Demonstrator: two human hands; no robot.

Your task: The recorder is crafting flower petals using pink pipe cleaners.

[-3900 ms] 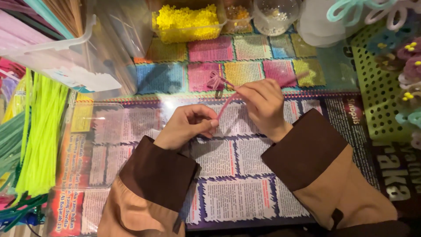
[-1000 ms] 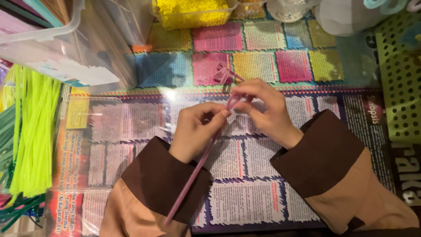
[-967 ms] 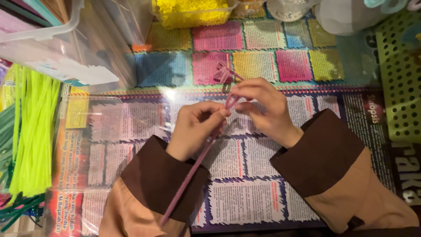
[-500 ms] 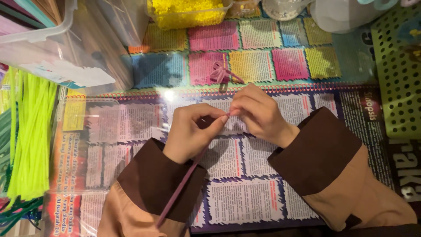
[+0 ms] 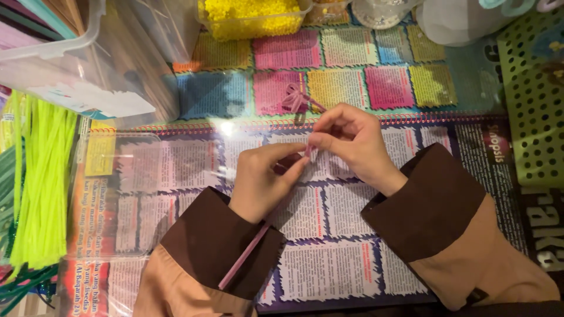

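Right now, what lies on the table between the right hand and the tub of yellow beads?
In the head view, a small folded pink pipe-cleaner piece lies on the coloured printed sheet, between the right hand and the tub of yellow beads.

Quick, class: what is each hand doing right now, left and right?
Left hand: closed on the pink pipe cleaner.
Right hand: fingertips pinched on the same pipe cleaner's upper end.

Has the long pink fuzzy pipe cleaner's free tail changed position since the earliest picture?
Yes. The long pink fuzzy pipe cleaner now trails across the left brown cuff, towards the person; before, it stood between the hands.
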